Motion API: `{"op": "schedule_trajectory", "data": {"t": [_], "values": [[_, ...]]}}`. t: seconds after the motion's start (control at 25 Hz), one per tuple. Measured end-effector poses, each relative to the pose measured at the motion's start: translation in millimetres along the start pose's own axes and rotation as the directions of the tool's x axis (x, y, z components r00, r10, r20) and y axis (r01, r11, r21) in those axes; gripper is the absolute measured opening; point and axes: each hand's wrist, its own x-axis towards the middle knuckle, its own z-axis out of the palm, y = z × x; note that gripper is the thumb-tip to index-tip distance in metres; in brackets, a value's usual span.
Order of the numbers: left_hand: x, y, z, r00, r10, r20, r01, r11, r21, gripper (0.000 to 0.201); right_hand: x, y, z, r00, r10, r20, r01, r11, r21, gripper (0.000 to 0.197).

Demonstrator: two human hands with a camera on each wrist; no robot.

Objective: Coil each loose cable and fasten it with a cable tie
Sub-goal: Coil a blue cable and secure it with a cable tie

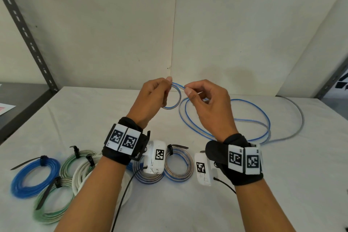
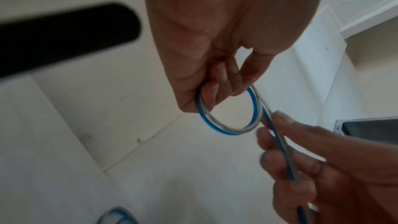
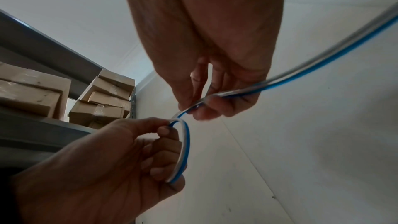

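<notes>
Between the two raised hands runs a blue-and-grey cable (image 1: 224, 118). Left hand (image 1: 150, 98) pinches a small loop (image 1: 174, 100) of it, fingers curled through the ring. Right hand (image 1: 209, 107) pinches the cable just beside that loop, thumb against forefinger. Behind and to the right of the right hand, the slack lies in loose curves on the table (image 1: 282, 184). Below the wrists lie tied coils (image 1: 33, 177), each with a black tie.
</notes>
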Motion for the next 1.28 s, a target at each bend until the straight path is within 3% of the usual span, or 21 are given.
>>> {"op": "schedule_trajectory", "data": {"t": [0.16,0.28,0.4,0.56,0.76,0.92,1.28], "values": [[-1.9,8.5,9.4,0.989,-0.147,-0.004,0.141,0.951,-0.277,0.039,-3.9,2.5,10.4,0.999,0.037,0.031,-0.042,0.987,0.157,0.007],[-2.2,14.9,13.7,0.982,-0.19,-0.004,0.171,0.889,-0.424,0.039,-7.0,-0.4,16.2,0.998,0.066,-0.017,-0.059,0.958,0.279,0.008],[-2.9,14.4,17.4,0.982,-0.189,-0.005,0.164,0.867,-0.47,0.039,-8.4,-2.2,18.6,0.995,0.073,-0.065,-0.051,0.954,0.296,0.008],[-3.4,13.9,12.9,0.981,-0.184,0.061,0.193,0.896,-0.399,0.038,-5.0,2.1,11.1,0.996,0.044,-0.082,-0.028,0.982,0.187,0.009],[-8.0,22.2,0.4,0.948,-0.241,0.207,0.282,0.939,-0.197,0.041,-1.2,2.6,-5.4,0.993,-0.038,0.111,0.036,0.999,0.018,0.012],[-12.7,20.8,-7.0,0.956,-0.124,0.266,0.127,0.992,0.008,0.027,1.6,2.9,-11.1,0.996,-0.036,0.08,0.036,0.999,0.005,0.012],[-13.9,21.1,-7.8,0.985,-0.052,0.163,0.07,0.992,-0.109,0.022,2.2,-0.1,-9.9,1.0,0.024,0.002,-0.024,0.988,0.151,0.01]]}}
